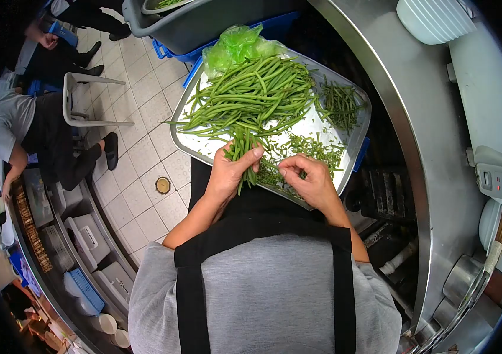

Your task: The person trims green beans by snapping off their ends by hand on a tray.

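My left hand (227, 174) is closed around a bunch of green beans (242, 147), its thumb pressed across them. Just to the right, my right hand (310, 182) has thumb and fingertips pinched together near the bunch; whatever lies between them is too small to make out. Both hands are over the near side of a metal tray (178, 137). A large heap of whole green beans (257, 94) fills its far half. Short bean trimmings (316, 150) are scattered by my right hand, and darker, thin beans (342, 105) lie in the right corner. Behind the heap sits a green plastic bag (239, 50).
A grey tub (174, 26) stands beyond the tray. Along the right runs a steel counter (381, 71) with stacked white bowls (434, 20). On the left are a chair (80, 100), a bending person (38, 130), other people's legs and shelves holding containers (89, 236).
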The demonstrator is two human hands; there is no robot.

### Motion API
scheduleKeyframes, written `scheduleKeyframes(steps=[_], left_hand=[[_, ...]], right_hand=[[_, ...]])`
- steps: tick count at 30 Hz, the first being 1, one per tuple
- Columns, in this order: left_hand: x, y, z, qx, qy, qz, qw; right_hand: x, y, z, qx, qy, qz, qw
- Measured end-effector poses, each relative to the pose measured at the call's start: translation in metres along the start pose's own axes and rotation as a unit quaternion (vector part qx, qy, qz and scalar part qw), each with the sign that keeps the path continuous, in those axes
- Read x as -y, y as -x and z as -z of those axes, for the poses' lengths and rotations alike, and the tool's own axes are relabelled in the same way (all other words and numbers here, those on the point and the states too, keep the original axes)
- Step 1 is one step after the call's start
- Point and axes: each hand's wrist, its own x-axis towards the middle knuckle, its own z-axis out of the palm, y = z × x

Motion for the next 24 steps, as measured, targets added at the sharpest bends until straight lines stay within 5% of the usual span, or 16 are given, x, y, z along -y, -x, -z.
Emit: scheduleKeyframes(steps=[5,13,18,24], left_hand=[[0.003,-0.002,0.001,0.023,-0.003,-0.006,1.000],[0.000,-0.002,0.005,0.010,0.033,-0.005,0.999],[0.011,-0.008,0.021,-0.066,0.154,0.017,0.986],[0.007,-0.019,0.035,-0.029,0.255,0.069,0.964]], right_hand=[[0.008,-0.002,0.002,-0.008,0.008,-0.025,1.000],[-0.027,-0.004,0.011,-0.195,-0.092,0.006,0.976],[-0.041,0.002,0.043,-0.272,0.115,0.035,0.955],[-0.077,0.013,0.046,-0.279,0.109,-0.008,0.954]])
